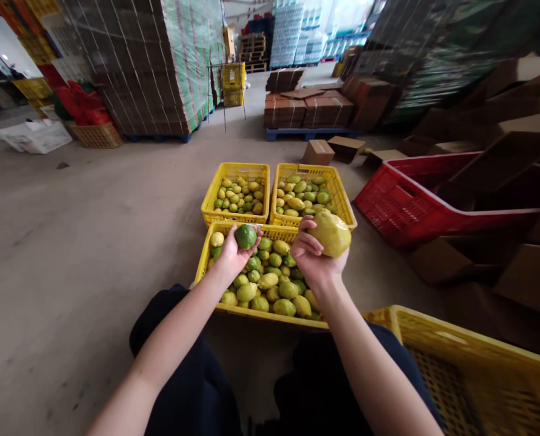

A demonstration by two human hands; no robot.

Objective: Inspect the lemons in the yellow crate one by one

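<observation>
A round, dark green citrus fruit (245,237), glossy and finely dimpled, rests in a person's left hand (234,254), the grip loosely cupped around it. In the right hand (314,259), a grip of curled fingers holds a far larger, lumpy yellow lemon (331,234). Both are above a yellow crate (270,317) of mixed green and yellow fruit, two more filled crates (233,217) just beyond.

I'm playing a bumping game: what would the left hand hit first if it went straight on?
The left hand would probably meet the front crate's far rim. Depth is unclear, though: if higher, it might pass over toward the back crates.
</observation>
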